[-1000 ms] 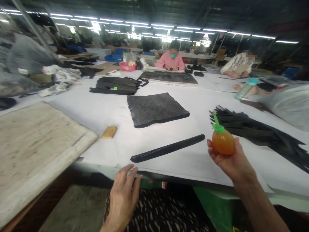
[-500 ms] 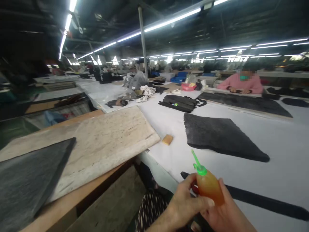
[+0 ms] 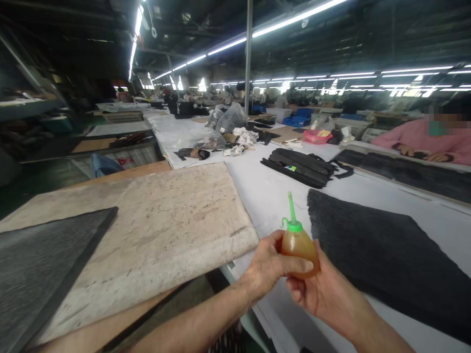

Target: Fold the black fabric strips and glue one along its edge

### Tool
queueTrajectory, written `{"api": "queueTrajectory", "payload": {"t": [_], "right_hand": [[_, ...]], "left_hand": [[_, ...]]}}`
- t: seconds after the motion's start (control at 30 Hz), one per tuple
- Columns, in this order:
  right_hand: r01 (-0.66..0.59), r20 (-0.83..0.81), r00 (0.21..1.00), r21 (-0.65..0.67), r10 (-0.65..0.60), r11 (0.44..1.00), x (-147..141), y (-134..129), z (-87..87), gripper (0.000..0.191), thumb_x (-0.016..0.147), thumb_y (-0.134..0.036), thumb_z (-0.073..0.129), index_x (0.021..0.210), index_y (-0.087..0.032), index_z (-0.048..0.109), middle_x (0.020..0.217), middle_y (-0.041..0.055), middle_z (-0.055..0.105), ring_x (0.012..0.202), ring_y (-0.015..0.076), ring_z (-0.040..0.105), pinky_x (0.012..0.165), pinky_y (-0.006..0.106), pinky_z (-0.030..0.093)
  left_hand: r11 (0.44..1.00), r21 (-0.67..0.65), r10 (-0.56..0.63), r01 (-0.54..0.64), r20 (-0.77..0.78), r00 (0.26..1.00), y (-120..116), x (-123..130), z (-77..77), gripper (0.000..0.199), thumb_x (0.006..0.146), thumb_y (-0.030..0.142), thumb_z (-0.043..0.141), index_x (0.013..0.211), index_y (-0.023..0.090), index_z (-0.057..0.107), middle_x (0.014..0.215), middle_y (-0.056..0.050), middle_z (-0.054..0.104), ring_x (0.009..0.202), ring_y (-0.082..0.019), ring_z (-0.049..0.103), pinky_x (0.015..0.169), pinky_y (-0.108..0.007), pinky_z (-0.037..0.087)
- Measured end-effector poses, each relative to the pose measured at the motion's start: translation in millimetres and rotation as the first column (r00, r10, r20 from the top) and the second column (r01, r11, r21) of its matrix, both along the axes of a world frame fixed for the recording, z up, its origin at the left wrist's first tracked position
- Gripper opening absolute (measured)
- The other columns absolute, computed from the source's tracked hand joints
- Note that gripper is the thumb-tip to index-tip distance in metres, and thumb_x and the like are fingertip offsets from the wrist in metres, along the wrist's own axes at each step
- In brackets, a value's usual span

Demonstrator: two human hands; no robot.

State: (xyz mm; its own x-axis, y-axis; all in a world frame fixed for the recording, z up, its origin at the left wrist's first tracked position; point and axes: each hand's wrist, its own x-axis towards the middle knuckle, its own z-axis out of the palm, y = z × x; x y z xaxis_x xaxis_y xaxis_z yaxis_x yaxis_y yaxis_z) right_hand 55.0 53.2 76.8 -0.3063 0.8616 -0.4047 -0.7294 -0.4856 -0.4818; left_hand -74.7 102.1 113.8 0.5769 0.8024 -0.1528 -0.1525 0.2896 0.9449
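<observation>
A squeeze bottle (image 3: 299, 245) of amber liquid, with a green cap and thin green spout, stands nearly upright between my hands above the white table. My left hand (image 3: 270, 262) is closed round its left side, the thumb across its front. From the right and below, my right hand (image 3: 326, 287) cups the same bottle, fingers curled under it. Just right of the bottle lies a dark grey fabric piece (image 3: 382, 250) on the table. The small yellowish block seen earlier is hidden from view.
Left of my hands, a stained pale padded board (image 3: 176, 215) bears another dark fabric piece (image 3: 55, 260). Farther back lie a black folded bundle (image 3: 300, 166), clear plastic bags (image 3: 233, 117) and a pink basket (image 3: 316, 137). A co-worker in pink (image 3: 415, 139) sits at the right.
Both hands have raised the bottle up and slightly left, and it now stands straighter. My view has turned left, so the table's things appear farther right.
</observation>
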Motion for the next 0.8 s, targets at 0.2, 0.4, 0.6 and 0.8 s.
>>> {"api": "queueTrajectory", "payload": {"t": [0.2, 0.4, 0.6, 0.8], "right_hand": [[-0.038, 0.252, 0.966, -0.077, 0.057, 0.996, 6, 110, 26.8, 0.059, 0.095, -0.058, 0.033, 0.096, -0.008, 0.064, 0.081, 0.0154, 0.070, 0.056, 0.0116, 0.062, 0.049, 0.019, 0.046], [0.010, 0.899, 0.383, 0.225, -0.211, 0.974, 7, 190, -23.4, 0.039, 0.079, -0.053, 0.060, 0.094, -0.017, 0.065, 0.095, 0.0105, 0.069, 0.086, 0.0234, 0.064, 0.078, 0.036, 0.050], [-0.292, 0.877, -0.199, 0.374, -0.438, 0.881, 15, 265, -73.6, 0.040, 0.089, -0.045, 0.040, 0.111, -0.017, 0.060, 0.114, 0.0126, 0.062, 0.108, 0.0288, 0.055, 0.095, 0.048, 0.042], [-0.414, 0.655, -0.524, 0.363, -0.545, 0.835, 11, 317, -99.4, 0.037, 0.091, -0.034, 0.037, 0.114, -0.015, 0.059, 0.118, 0.0174, 0.060, 0.109, 0.0323, 0.053, 0.093, 0.052, 0.042]], "left_hand": [[0.987, 0.020, 0.157, -0.157, -0.030, 0.987, 112, -7, 14.1, 0.042, 0.050, 0.024, 0.079, 0.088, 0.013, 0.062, 0.077, -0.003, 0.065, 0.067, -0.016, 0.058, 0.062, -0.027, 0.044], [0.880, 0.197, 0.457, -0.432, -0.103, 0.884, 241, -61, 17.5, 0.043, 0.052, 0.025, 0.079, 0.090, 0.012, 0.064, 0.080, -0.004, 0.066, 0.076, -0.019, 0.059, 0.072, -0.030, 0.044], [0.611, 0.507, 0.787, -0.608, -0.310, 0.533, 362, -154, 25.6, 0.044, 0.064, 0.030, 0.072, 0.099, 0.006, 0.060, 0.082, -0.001, 0.061, 0.079, -0.015, 0.057, 0.072, -0.025, 0.046], [0.501, 0.591, 0.863, -0.633, -0.393, 0.316, 445, -221, 28.6, 0.049, 0.071, 0.040, 0.066, 0.102, 0.004, 0.052, 0.093, 0.000, 0.058, 0.092, -0.019, 0.056, 0.082, -0.031, 0.047]]}}
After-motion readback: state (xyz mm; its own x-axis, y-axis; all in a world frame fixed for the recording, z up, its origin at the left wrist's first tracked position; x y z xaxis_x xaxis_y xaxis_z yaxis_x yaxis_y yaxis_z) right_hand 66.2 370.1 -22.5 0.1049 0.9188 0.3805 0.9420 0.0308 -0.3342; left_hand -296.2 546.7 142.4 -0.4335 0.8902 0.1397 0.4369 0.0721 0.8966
